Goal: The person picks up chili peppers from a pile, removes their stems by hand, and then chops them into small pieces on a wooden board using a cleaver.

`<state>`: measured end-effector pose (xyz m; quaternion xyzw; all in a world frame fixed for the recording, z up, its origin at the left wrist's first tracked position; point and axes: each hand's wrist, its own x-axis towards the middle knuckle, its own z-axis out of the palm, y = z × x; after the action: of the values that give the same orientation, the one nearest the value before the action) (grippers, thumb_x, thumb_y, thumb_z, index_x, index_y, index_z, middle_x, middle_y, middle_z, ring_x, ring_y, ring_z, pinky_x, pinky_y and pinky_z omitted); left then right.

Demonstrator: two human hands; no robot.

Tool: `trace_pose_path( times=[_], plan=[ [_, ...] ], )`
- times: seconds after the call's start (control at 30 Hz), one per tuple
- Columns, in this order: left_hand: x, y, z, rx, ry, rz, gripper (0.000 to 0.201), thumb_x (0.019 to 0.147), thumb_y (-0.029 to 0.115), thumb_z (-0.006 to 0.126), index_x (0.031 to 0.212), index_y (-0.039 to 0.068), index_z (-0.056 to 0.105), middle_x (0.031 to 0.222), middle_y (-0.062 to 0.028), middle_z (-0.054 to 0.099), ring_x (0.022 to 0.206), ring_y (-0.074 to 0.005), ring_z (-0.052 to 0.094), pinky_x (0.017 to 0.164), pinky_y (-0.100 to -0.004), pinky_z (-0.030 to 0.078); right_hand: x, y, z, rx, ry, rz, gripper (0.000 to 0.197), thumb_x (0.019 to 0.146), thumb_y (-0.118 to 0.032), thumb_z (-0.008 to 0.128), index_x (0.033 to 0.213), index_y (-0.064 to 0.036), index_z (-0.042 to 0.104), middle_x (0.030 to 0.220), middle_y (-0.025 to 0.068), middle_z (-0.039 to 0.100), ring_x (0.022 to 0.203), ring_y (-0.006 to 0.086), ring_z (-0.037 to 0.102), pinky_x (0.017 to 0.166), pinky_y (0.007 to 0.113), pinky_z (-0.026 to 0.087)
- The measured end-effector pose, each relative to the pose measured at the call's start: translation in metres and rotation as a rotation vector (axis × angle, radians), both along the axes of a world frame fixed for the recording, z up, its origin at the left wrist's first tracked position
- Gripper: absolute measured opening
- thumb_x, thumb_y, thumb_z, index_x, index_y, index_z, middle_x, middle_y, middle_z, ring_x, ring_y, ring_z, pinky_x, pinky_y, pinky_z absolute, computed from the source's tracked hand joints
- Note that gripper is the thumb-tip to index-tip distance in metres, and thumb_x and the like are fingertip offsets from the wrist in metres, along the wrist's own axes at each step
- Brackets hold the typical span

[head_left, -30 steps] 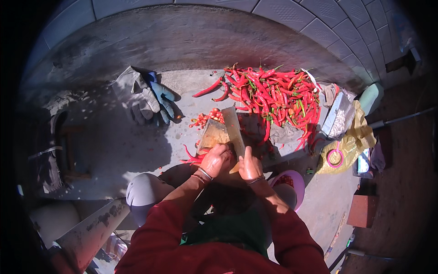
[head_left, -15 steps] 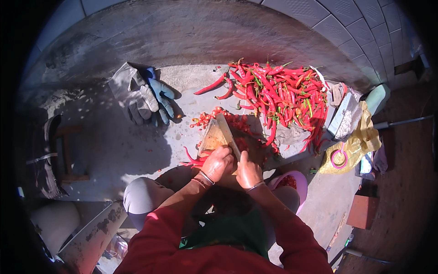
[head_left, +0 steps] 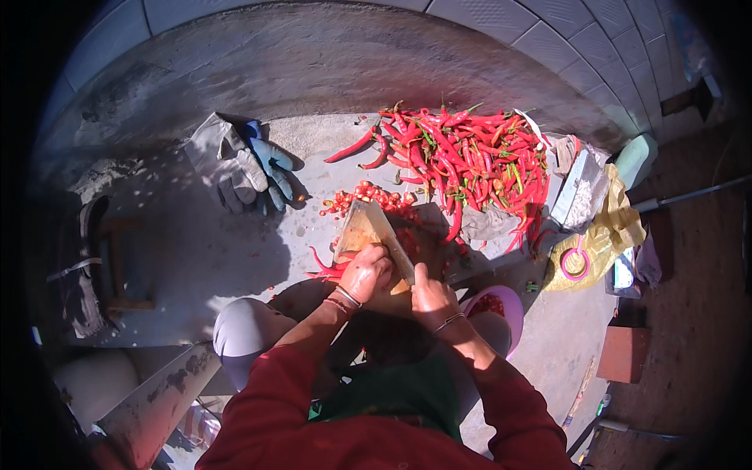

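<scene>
My right hand [head_left: 435,298] is closed round the handle of a broad-bladed kitchen knife [head_left: 394,239], whose blade points away from me across a wooden cutting board [head_left: 358,229]. Just left of the blade, my left hand [head_left: 366,274] is closed with bent fingers over red chili peppers [head_left: 327,270] on the board. Their tails stick out to the left of the hand. The fingertips and the blade's lower edge are partly hidden. Chopped chili pieces [head_left: 368,198] lie heaped past the board's far end.
A big pile of whole red chilies [head_left: 470,160] lies at the far right. Work gloves [head_left: 243,168] rest at the far left. By my right knee stands a pink basin [head_left: 513,317] holding chopped chilies. A yellow bag [head_left: 591,254] and a dustpan [head_left: 581,200] are further right.
My right hand and the knife have shifted slightly to the right relative to the board, and the blade leans differently. My left hand stays on the chilies. The whole view has moved a little.
</scene>
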<state>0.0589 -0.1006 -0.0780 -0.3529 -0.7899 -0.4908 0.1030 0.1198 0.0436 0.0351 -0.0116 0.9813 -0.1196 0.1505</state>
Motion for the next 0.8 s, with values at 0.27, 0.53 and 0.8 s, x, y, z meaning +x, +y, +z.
trace_pose_path(
  times=[0.27,0.53,0.8],
  plan=[
    [0.001,0.0,-0.006,-0.007,-0.071,-0.011,0.013,0.063,0.011,0.063,0.075,0.005,0.061,0.086,-0.0087,0.053,0.08,-0.0263,0.051,0.071,-0.0334,0.044,-0.018,-0.014,-0.031,-0.029,0.06,-0.038,0.033,0.082,-0.011,0.054,0.105,-0.0008,0.033,0.066,0.0232,0.057,0.064,0.043,0.058,0.055,0.053,0.043],
    [0.002,0.004,0.011,-0.103,0.014,0.104,0.014,0.062,0.014,0.065,0.074,0.005,0.062,0.084,-0.0092,0.054,0.083,-0.0285,0.052,0.078,-0.0378,0.043,-0.024,-0.013,-0.04,-0.01,0.132,-0.075,0.032,0.082,-0.012,0.055,0.103,-0.0025,0.033,0.067,0.0232,0.058,0.065,0.0433,0.058,0.057,0.053,0.045],
    [0.005,-0.005,0.023,-0.066,-0.138,0.092,0.031,0.056,0.016,0.072,0.08,0.006,0.055,0.087,-0.0118,0.051,0.087,-0.0316,0.05,0.078,-0.0428,0.041,-0.022,-0.015,-0.042,-0.011,0.128,-0.08,0.03,0.08,-0.011,0.054,0.101,-0.0031,0.034,0.069,0.0227,0.06,0.066,0.0427,0.059,0.058,0.053,0.047]
  ],
)
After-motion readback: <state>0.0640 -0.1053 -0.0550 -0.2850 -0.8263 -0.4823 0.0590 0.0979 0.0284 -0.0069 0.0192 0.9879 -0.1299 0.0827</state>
